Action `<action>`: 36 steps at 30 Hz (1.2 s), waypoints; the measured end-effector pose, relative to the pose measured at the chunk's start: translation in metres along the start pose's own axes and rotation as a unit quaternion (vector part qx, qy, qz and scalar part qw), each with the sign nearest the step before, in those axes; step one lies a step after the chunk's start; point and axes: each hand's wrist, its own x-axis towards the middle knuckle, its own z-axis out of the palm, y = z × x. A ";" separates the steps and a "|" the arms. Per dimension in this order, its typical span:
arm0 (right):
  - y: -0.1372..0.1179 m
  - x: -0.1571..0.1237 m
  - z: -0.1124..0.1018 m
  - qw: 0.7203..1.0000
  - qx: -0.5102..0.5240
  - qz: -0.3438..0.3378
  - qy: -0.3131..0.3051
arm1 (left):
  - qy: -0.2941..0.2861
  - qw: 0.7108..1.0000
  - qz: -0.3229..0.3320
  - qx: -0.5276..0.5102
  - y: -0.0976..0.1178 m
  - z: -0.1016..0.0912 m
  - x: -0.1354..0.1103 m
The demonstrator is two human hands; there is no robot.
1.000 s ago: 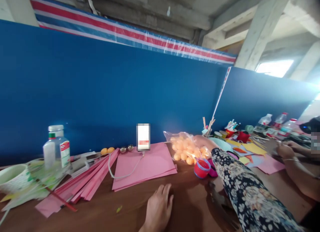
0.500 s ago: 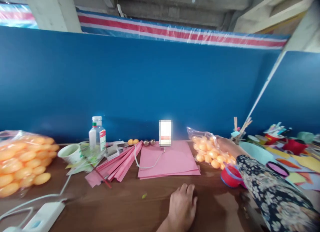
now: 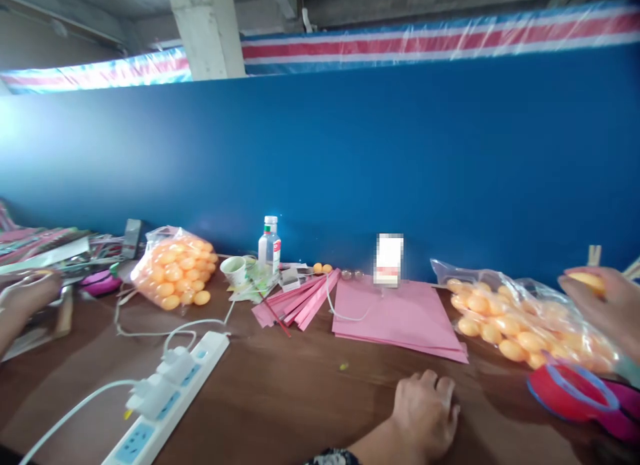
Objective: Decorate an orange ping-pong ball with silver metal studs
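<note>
My left hand (image 3: 425, 415) rests on the brown table with its fingers curled under, and nothing shows in it. At the right edge, my right hand (image 3: 607, 311) is closed on an orange ping-pong ball (image 3: 586, 282), above and beside a clear plastic bag of orange balls (image 3: 510, 325). Below that hand sits a red cup-like piece with a blue rim (image 3: 565, 391), with a magenta one (image 3: 623, 408) against it. Stacked pink sheets (image 3: 395, 318) lie beyond my left hand.
A power strip (image 3: 170, 398) with plugs and cables lies front left. Behind it are another bag of balls (image 3: 175, 268), a paper cup (image 3: 233, 270), a bottle (image 3: 270, 245) and folded pink strips (image 3: 300, 301). Another person's hand (image 3: 30, 291) works at far left. A blue partition (image 3: 320, 158) stands behind.
The view has swung left, bringing the power strip and another person's hand into sight. My right hand has come up from the bag with an orange ball. My left hand stays on the table.
</note>
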 end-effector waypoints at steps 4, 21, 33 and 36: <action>-0.021 -0.094 0.026 0.927 0.326 0.102 -0.157 | 0.069 0.995 -0.002 -0.072 0.001 -0.007 -0.001; -0.062 -0.201 0.092 0.619 0.665 0.270 -0.318 | 0.210 0.956 -0.014 -0.206 -0.032 -0.022 -0.007; -0.045 -0.207 0.099 0.811 0.502 0.113 -0.278 | 0.200 0.963 -0.046 -0.177 -0.039 -0.019 -0.003; -0.045 -0.204 0.086 0.878 0.421 0.064 -0.217 | 0.192 0.959 -0.086 -0.192 -0.044 -0.017 -0.002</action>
